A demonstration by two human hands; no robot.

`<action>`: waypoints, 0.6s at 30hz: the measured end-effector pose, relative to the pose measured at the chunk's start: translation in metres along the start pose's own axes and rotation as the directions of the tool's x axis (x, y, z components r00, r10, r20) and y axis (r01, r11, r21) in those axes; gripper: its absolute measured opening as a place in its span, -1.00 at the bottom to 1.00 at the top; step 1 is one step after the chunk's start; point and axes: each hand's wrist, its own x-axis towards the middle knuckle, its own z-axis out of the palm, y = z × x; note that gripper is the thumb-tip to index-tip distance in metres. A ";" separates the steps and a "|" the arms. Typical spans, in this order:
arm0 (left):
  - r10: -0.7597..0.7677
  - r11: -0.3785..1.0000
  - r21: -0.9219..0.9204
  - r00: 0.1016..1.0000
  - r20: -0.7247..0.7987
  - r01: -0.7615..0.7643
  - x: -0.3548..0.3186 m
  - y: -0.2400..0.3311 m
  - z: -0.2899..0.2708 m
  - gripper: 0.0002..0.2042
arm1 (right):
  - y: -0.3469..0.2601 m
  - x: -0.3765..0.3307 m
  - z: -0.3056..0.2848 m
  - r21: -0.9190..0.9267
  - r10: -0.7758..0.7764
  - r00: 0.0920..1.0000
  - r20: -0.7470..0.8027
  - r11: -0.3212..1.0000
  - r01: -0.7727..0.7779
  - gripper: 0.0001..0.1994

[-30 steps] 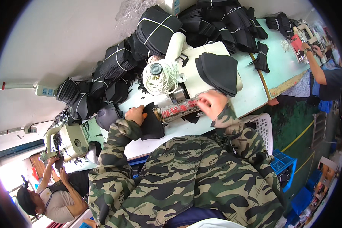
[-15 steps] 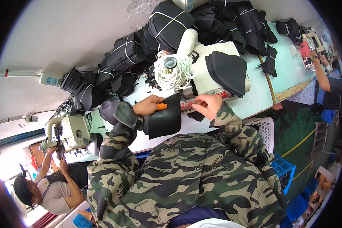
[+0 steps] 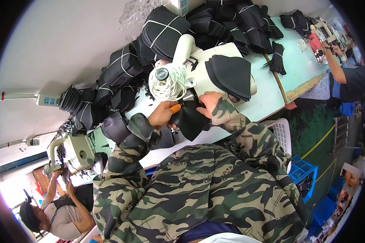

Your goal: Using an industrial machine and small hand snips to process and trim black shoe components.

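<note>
A black fabric piece (image 3: 190, 120) lies on the white table (image 3: 263, 106) just in front of a white sewing machine (image 3: 182, 69). My left hand (image 3: 163, 114), with an orange cap on one finger, grips its left edge. My right hand (image 3: 209, 103) pinches its upper right edge, close under the machine's head. Both sleeves are camouflage cloth. The needle area is hidden behind my hands and the fabric.
A stack of cut black pieces (image 3: 231, 75) rests on the machine bed at right. Tied black bundles (image 3: 166, 28) pile along the wall. Another person (image 3: 344, 73) works at the far table, and a third (image 3: 56, 210) sits at a second machine (image 3: 75, 152) lower left. Blue crates (image 3: 304, 178) stand right.
Both hands brought the black piece together and up toward the machine head; the left hand moved right from the table's left side, and the piece now sits between both hands.
</note>
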 end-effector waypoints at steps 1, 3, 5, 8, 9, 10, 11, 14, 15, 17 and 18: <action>-0.005 1.000 -0.023 1.000 0.006 0.005 0.006 -0.005 -0.004 -0.78 | 0.002 -0.007 0.001 0.051 -0.030 0.998 -0.059 0.998 0.033 -0.78; 0.015 0.999 0.034 1.000 0.028 -0.016 0.009 -0.006 -0.011 -0.78 | 0.007 -0.021 0.003 0.144 -0.040 0.991 -0.129 0.988 0.058 -0.80; 0.024 0.987 0.155 0.996 0.083 -0.036 0.014 -0.008 -0.019 -0.76 | 0.011 -0.033 -0.001 0.284 0.085 0.996 0.007 0.955 -0.083 -0.80; 0.207 0.974 0.095 0.978 -0.005 -0.205 0.016 -0.015 -0.033 -0.73 | 0.021 -0.054 -0.020 0.488 0.143 0.989 -0.043 0.866 -0.104 -0.83; 0.317 0.939 0.201 0.926 -0.203 -0.277 0.020 -0.026 -0.046 -0.69 | 0.024 -0.057 -0.026 0.460 0.122 0.947 -0.299 0.887 0.031 -0.85; 0.462 0.862 0.405 0.801 -0.380 -0.306 0.016 -0.030 -0.050 -0.70 | 0.021 -0.058 -0.047 0.290 0.113 0.872 -0.477 0.956 0.035 -0.87; 0.452 0.744 0.661 0.804 -0.386 -0.101 0.020 -0.058 -0.065 -0.74 | 0.013 -0.058 -0.064 0.192 0.110 0.762 -0.638 0.981 0.019 -0.87; 0.368 0.381 0.917 0.892 -0.264 0.115 0.021 -0.121 -0.078 -0.75 | 0.015 -0.044 -0.077 -0.034 -0.042 0.558 -0.829 0.999 0.024 -0.85; 0.266 0.212 0.974 0.954 -0.139 0.082 0.018 -0.126 -0.075 -0.72 | 0.031 -0.037 -0.066 -0.076 -0.056 0.627 -0.777 0.997 -0.005 -0.86; 0.266 0.250 0.960 0.945 -0.190 0.123 0.013 -0.126 -0.066 -0.70 | 0.054 -0.033 -0.042 -0.168 0.035 0.842 -0.539 0.974 -0.148 -0.88; 0.265 0.291 0.942 0.932 -0.247 0.167 0.013 -0.122 -0.061 -0.66 | 0.054 -0.034 -0.033 -0.213 0.003 0.859 -0.512 0.968 -0.131 -0.88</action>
